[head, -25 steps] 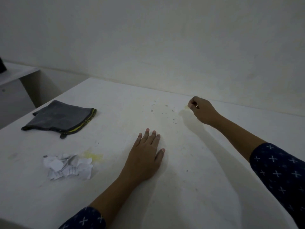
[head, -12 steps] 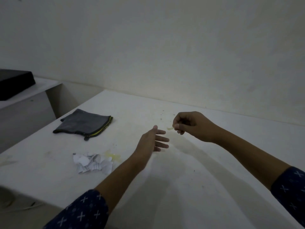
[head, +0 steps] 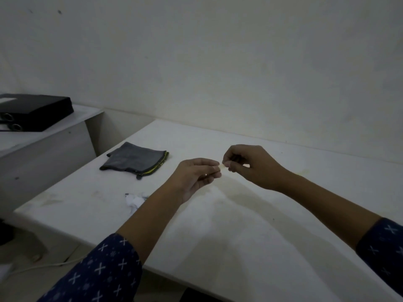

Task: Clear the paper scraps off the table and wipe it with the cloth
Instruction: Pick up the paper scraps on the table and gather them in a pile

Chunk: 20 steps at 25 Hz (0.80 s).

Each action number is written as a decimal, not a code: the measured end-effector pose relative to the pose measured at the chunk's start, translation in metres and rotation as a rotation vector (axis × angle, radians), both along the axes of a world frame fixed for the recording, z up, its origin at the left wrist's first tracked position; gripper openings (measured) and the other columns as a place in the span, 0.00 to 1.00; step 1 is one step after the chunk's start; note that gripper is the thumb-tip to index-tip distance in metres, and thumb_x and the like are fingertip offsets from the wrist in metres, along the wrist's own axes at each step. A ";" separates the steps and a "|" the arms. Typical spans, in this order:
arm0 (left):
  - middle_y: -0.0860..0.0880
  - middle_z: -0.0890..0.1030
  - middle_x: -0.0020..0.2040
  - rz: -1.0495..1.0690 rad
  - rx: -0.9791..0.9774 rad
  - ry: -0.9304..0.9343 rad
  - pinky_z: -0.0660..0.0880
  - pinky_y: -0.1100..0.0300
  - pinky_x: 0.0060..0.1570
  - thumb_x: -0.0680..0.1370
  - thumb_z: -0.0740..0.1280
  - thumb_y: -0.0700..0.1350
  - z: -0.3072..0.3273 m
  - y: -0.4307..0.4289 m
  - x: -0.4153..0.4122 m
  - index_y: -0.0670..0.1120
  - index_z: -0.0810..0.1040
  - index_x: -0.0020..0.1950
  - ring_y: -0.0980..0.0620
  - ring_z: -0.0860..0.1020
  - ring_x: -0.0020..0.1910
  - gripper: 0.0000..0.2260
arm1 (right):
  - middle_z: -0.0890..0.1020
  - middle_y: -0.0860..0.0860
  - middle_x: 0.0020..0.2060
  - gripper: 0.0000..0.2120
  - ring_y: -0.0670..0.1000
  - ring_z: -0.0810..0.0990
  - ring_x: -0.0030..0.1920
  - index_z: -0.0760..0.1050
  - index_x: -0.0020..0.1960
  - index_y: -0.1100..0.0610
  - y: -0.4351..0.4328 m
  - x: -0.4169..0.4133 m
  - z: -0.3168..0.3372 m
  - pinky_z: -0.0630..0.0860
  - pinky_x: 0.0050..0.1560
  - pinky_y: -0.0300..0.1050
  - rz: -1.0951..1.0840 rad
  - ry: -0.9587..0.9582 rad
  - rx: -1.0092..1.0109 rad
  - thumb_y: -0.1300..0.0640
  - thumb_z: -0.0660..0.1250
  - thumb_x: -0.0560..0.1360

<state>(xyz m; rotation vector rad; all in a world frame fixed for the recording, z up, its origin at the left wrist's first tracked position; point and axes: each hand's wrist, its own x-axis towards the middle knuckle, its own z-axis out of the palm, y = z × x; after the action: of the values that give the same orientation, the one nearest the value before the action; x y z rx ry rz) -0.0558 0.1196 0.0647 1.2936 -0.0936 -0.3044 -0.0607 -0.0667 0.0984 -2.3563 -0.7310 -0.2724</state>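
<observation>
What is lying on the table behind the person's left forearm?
Crumpled white paper scraps poke out on the table beside the left forearm; how far the pile runs behind it is hidden.

Dim, soft pic (slight edge warp)

Cloth (head: pixel 135 161) behind scraps (head: pixel 135 201), likely apart, on table (head: pixel 239 236).

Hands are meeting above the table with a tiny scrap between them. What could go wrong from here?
1. The scrap pinched by the right hand is tiny; it could slip past the open left hand and fall back onto the table.
2. The paper pile lies partly hidden under the raised left forearm; lowering that arm carelessly might scatter the pieces.
</observation>
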 end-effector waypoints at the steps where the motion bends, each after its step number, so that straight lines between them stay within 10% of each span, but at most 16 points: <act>1: 0.43 0.81 0.38 0.017 0.042 -0.038 0.77 0.68 0.36 0.73 0.67 0.33 0.001 0.006 0.000 0.39 0.79 0.45 0.54 0.82 0.35 0.04 | 0.81 0.50 0.39 0.05 0.46 0.81 0.39 0.76 0.51 0.56 0.005 0.001 -0.001 0.79 0.44 0.39 -0.026 0.059 0.079 0.60 0.63 0.77; 5: 0.40 0.82 0.41 0.054 0.230 -0.139 0.78 0.66 0.37 0.71 0.70 0.35 0.008 0.030 0.004 0.37 0.78 0.50 0.50 0.83 0.39 0.08 | 0.83 0.55 0.43 0.14 0.50 0.83 0.41 0.77 0.55 0.56 0.031 0.010 -0.012 0.81 0.45 0.41 -0.110 0.435 0.342 0.49 0.67 0.74; 12: 0.40 0.83 0.38 0.090 0.479 -0.114 0.77 0.66 0.35 0.70 0.72 0.36 -0.004 0.075 0.019 0.36 0.81 0.45 0.49 0.83 0.38 0.06 | 0.80 0.57 0.35 0.09 0.48 0.79 0.34 0.79 0.47 0.70 0.079 0.030 -0.044 0.79 0.37 0.36 -0.095 0.715 0.618 0.62 0.70 0.72; 20: 0.45 0.82 0.34 0.038 0.882 -0.056 0.71 0.70 0.26 0.68 0.74 0.37 -0.023 0.094 0.034 0.40 0.84 0.44 0.57 0.77 0.29 0.05 | 0.79 0.54 0.29 0.10 0.47 0.71 0.25 0.79 0.33 0.61 0.111 0.031 -0.078 0.67 0.27 0.37 -0.298 0.687 0.223 0.55 0.73 0.68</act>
<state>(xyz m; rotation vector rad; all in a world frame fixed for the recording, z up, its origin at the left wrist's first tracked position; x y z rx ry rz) -0.0218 0.2133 0.0413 2.1759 0.0268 -0.2850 -0.0294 0.0443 0.0207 -2.1286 -0.0182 0.3113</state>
